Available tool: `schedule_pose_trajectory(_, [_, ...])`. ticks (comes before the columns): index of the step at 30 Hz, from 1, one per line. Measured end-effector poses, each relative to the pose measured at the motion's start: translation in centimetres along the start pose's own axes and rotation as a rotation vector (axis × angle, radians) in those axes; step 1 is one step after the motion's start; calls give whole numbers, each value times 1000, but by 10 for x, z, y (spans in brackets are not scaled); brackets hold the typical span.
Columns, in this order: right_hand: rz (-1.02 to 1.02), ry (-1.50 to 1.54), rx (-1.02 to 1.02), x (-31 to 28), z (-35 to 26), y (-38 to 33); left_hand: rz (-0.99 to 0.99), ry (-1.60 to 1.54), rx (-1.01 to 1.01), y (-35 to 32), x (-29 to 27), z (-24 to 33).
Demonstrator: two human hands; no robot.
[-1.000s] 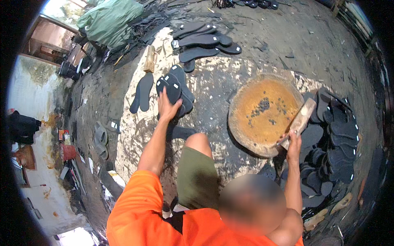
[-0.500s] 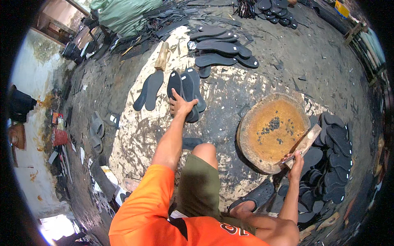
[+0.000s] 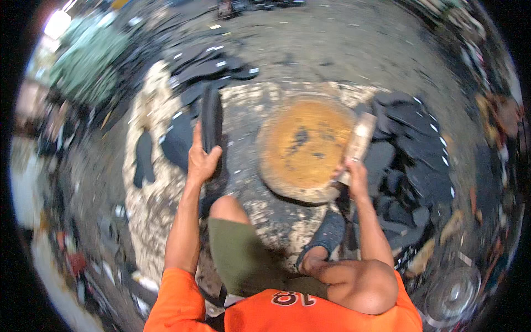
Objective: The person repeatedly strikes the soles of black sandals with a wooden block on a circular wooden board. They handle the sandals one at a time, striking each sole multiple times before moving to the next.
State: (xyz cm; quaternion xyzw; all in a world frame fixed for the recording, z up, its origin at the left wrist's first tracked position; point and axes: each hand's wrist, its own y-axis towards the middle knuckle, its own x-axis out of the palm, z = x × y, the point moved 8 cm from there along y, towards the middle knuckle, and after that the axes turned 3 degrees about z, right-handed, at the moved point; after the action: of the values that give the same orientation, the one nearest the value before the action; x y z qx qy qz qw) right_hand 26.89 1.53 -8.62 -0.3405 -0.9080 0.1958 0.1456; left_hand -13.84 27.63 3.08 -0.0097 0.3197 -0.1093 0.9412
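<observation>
Left of centre: black soles (image 3: 211,119) just raised from lying flat, now turned on edge, gripped in the left hand (image 3: 203,162); blurred, too much so to count. By judgement, picked up and separated from the other soles (image 3: 177,141) on the mottled sheet (image 3: 152,221). At right of centre, clasped as before in the right hand (image 3: 355,175): pale wooden bar (image 3: 362,135), by the right rim of the round wooden block (image 3: 319,113). Farther right: heaped dark soles (image 3: 409,120).
</observation>
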Motion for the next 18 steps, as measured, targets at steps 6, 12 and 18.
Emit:
schedule_pose_trajectory(6, [-28,59,-107,10,-10,-8,-174,502,698,18,177,127])
schedule_pose_trajectory(12, [-24,142,-111,6,-10,-18,-345,432,706,-5,183,109])
schedule_pose_trajectory(18, [49,274,-119,-18,2,-32,-333,416,649,-63,213,96])
